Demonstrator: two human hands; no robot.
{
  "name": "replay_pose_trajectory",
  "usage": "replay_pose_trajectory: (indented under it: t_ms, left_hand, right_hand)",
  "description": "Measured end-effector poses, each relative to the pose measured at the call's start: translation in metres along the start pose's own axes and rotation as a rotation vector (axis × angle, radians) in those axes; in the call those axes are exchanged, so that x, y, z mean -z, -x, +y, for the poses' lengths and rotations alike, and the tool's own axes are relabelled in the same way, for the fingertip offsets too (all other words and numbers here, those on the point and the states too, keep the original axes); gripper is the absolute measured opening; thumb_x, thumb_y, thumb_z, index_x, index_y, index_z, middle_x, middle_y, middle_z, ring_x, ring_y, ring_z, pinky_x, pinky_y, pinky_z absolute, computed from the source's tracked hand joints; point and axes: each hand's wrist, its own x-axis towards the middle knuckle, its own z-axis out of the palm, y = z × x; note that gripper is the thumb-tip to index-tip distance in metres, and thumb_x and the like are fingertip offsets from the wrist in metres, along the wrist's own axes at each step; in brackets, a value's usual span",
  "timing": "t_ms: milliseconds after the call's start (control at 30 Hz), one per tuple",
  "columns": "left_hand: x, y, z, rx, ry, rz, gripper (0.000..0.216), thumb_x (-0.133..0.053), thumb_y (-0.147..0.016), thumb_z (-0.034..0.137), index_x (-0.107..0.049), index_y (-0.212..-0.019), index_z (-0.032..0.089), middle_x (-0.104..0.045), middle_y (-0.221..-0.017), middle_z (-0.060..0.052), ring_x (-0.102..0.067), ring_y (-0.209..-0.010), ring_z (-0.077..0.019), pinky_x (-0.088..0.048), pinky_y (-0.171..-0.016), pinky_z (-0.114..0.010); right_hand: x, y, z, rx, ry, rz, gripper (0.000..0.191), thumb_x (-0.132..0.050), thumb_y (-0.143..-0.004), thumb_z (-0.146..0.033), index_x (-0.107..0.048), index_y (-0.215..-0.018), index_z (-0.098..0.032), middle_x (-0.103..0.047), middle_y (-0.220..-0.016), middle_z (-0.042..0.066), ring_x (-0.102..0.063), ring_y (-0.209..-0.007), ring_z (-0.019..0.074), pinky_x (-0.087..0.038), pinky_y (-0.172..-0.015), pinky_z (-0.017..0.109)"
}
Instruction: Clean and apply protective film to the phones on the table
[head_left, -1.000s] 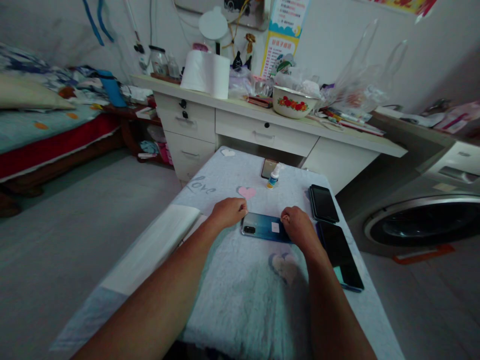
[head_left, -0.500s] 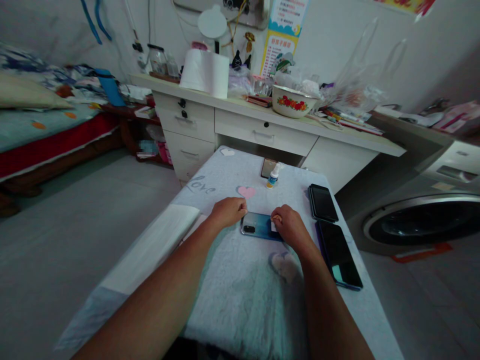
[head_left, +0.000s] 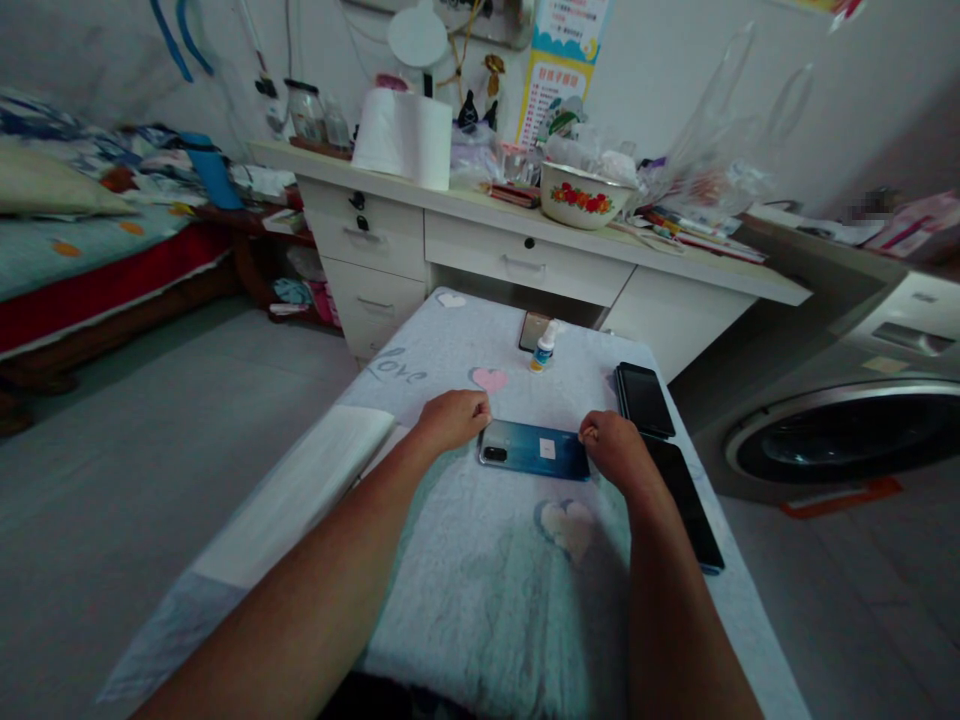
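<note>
A blue smartphone [head_left: 517,452] lies back up on the cloth-covered table [head_left: 465,560], its dark camera block at the left end and a small white sticker [head_left: 547,449] on its back. My left hand [head_left: 456,418] is closed at the phone's upper left corner, fingertips against or just beside the edge. Over the phone's right end, my right hand [head_left: 613,448] has its fingers pinched together; whatever they hold is too small to make out. Beyond the phone stands a small spray bottle [head_left: 543,350], with another phone [head_left: 533,330] lying behind it.
Right of my right hand lie a black-screened device [head_left: 645,400] and a larger one [head_left: 686,505], partly behind my forearm. A folded white cloth or paper [head_left: 322,480] lies along the left side. A desk [head_left: 525,265] stands behind, a washing machine [head_left: 862,390] to the right.
My right hand has moved right, from over the phone's sticker to its right end, uncovering the sticker. My left hand stays at the left corner. The view has shifted slightly.
</note>
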Motion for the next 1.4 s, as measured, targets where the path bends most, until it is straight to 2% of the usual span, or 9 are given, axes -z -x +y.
replay_pose_trajectory:
  t_ms: [567,1000,1200,1400]
  left_hand:
    - [-0.002,-0.001,0.000,-0.003,-0.016,0.013,0.018,-0.051,-0.080,0.032,-0.065,-0.083,0.022,-0.070,-0.086,-0.001,-0.059,-0.073,-0.0144,-0.031,-0.057,-0.024]
    - [-0.002,-0.003,0.001,-0.002,-0.019,0.008,0.018,-0.052,-0.081,0.033,-0.065,-0.082,0.021,-0.070,-0.086,-0.001,-0.060,-0.073,-0.0145,-0.031,-0.057,-0.024]
    - [-0.003,-0.004,-0.002,-0.001,-0.022,0.008,0.018,-0.052,-0.081,0.034,-0.066,-0.082,0.021,-0.070,-0.087,-0.001,-0.060,-0.074,-0.0147,-0.032,-0.057,-0.024]
    - [-0.004,-0.004,-0.004,-0.007,-0.013,0.001,0.019,-0.052,-0.081,0.033,-0.066,-0.085,0.022,-0.070,-0.088,-0.001,-0.060,-0.075,-0.0145,-0.032,-0.057,-0.023]
  right_hand:
    - [-0.006,0.010,-0.046,0.155,-0.014,-0.026,0.024,-0.043,-0.090,-0.015,-0.067,-0.089,-0.015,-0.061,-0.092,0.009,-0.055,-0.080,0.0145,-0.033,-0.070,0.024]
    - [-0.025,0.022,-0.080,0.362,-0.183,0.028,0.022,-0.041,-0.091,-0.014,-0.062,-0.087,-0.016,-0.054,-0.091,0.005,-0.051,-0.076,0.0112,-0.033,-0.068,0.022]
    - [-0.027,0.022,-0.079,0.373,-0.168,0.026,0.020,-0.043,-0.091,-0.014,-0.062,-0.086,-0.017,-0.055,-0.090,0.004,-0.052,-0.077,0.0116,-0.033,-0.069,0.022]
    - [-0.013,0.016,-0.058,0.232,-0.096,-0.025,0.023,-0.043,-0.090,-0.016,-0.066,-0.089,-0.017,-0.059,-0.091,0.007,-0.053,-0.079,0.0131,-0.033,-0.071,0.023]
